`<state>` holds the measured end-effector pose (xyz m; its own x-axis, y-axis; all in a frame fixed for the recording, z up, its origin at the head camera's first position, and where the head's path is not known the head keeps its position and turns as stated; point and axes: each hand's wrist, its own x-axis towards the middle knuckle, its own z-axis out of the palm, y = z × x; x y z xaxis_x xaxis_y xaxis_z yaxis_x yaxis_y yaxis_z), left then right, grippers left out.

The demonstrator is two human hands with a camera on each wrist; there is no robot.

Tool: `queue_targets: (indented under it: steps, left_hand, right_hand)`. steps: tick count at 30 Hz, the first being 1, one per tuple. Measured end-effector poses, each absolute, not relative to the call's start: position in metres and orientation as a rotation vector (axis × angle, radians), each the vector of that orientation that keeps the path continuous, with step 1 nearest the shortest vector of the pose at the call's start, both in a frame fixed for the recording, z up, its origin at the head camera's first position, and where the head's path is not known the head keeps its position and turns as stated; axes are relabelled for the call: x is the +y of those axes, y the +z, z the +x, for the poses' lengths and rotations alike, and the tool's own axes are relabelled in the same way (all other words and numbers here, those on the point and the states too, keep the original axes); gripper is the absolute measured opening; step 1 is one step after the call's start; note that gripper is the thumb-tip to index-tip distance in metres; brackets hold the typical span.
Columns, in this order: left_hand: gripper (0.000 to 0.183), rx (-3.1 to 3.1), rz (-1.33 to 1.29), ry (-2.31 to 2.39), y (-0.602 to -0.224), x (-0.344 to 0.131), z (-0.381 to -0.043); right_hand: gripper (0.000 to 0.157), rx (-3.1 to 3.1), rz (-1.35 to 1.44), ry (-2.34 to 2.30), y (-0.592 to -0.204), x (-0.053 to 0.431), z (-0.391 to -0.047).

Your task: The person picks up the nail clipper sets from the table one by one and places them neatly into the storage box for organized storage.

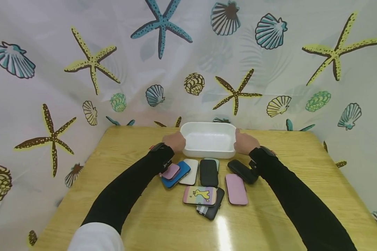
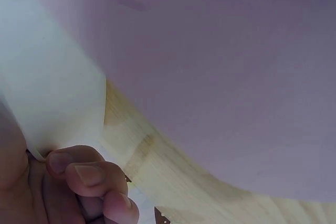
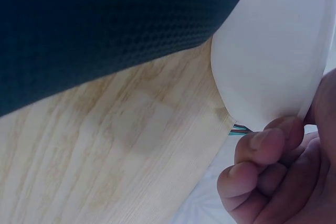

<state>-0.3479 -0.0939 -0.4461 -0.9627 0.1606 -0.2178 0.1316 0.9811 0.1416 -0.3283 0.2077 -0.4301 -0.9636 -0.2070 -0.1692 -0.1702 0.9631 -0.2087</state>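
Observation:
A white plastic bin (image 1: 208, 153) stands near the back of the table, its inside showing bare. My left hand (image 1: 175, 141) grips its left end, and the left wrist view shows curled fingers (image 2: 89, 174) at the bin's rim. On the right end, my right hand (image 1: 245, 142) pinches the rim, with bent fingers (image 3: 265, 145) against the outer wall in the right wrist view. Close under the left wrist lie a small pink case (image 1: 171, 172) and a blue case (image 1: 179, 176). A dark case (image 1: 242, 170) lies beneath the right wrist.
Before the bin lie flat rounded cases: a white one (image 1: 191, 172), a black one (image 1: 208, 173), a pink one (image 1: 236, 190) and a giraffe-printed one (image 1: 200, 195) over a dark case (image 1: 214, 210). A patterned curtain (image 1: 194, 52) hangs behind the wooden table (image 1: 163, 223).

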Motion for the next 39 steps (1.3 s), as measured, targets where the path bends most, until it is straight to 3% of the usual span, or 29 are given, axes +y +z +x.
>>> queue_targets:
  steps: [20,39]
  left_hand:
    - [0.041,2.883,0.195,0.278,-0.449,-0.09,-0.335]
    - [0.04,2.921,0.206,0.178,-0.447,-0.095,-0.355]
  right_hand:
    - [0.068,2.948,-0.321,-0.284,-0.44,0.217,-0.322]
    - [0.067,2.955,-0.305,-0.258,-0.435,0.209,-0.318]
